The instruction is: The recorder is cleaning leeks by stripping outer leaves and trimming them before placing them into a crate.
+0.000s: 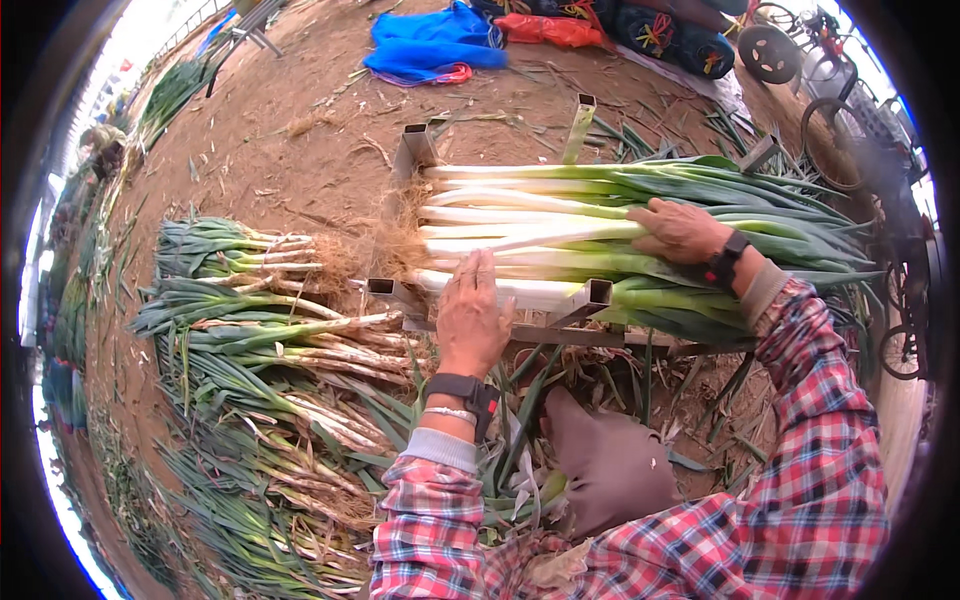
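Your left hand (pixel 474 315) lays straight, released fingers on the near-side leeks (pixel 545 292); your right hand (pixel 683 232) curls over green leaves (pixel 795 238), grasp impossible to tell.

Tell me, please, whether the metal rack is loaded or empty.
Loaded: leeks lie side by side across the metal rack, between its posts.

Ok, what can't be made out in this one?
All in the head view:
Left hand: palm side, hidden by its back.
Right hand: what lies directly beneath, covered by it.
Stalks: lower layers, covered by upper ones.
Far-right dark objects: blurred, cut off by the rim.
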Tool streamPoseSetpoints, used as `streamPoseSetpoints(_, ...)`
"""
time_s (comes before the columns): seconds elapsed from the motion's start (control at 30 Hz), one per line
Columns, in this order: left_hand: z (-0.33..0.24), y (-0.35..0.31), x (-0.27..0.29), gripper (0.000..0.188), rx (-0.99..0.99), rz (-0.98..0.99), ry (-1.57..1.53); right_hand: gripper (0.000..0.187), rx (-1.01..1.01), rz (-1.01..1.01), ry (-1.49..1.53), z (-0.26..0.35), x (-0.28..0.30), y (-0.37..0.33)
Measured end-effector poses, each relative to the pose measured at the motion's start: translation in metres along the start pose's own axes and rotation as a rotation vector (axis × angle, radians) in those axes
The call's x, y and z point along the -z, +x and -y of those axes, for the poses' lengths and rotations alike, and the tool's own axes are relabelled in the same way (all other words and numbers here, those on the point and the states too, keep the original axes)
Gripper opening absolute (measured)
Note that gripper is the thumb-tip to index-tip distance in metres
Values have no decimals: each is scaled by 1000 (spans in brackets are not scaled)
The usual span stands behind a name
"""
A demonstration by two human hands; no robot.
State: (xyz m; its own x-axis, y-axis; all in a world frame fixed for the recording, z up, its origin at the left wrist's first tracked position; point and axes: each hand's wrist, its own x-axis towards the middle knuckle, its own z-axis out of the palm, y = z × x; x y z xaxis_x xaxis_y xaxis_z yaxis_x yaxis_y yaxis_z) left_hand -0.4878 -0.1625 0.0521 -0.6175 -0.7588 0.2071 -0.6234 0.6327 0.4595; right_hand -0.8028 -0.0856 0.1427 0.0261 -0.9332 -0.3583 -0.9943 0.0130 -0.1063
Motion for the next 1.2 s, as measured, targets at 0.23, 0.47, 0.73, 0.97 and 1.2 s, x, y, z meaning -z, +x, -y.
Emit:
streamPoseSetpoints(0.23,17,-6,-16,69,51,12,51,50,-65,-4,-8,25,-1,12)
streamPoseSetpoints(0.47,21,-7,-26,62,-9,-11,41,50,6,-65,34,31,1,12)
streamPoseSetpoints(0.73,23,-10,-28,67,17,25,11,46,10,-82,83,17,10,-3)
streamPoseSetpoints(0.97,31,-16,-35,63,25,-18,83,47,-50,-38,76,15,7,-1)
streamPoseSetpoints(1.2,-6,-18,-14,46,-17,-306,-41,41,101,-61,-102,-81,-36,50)
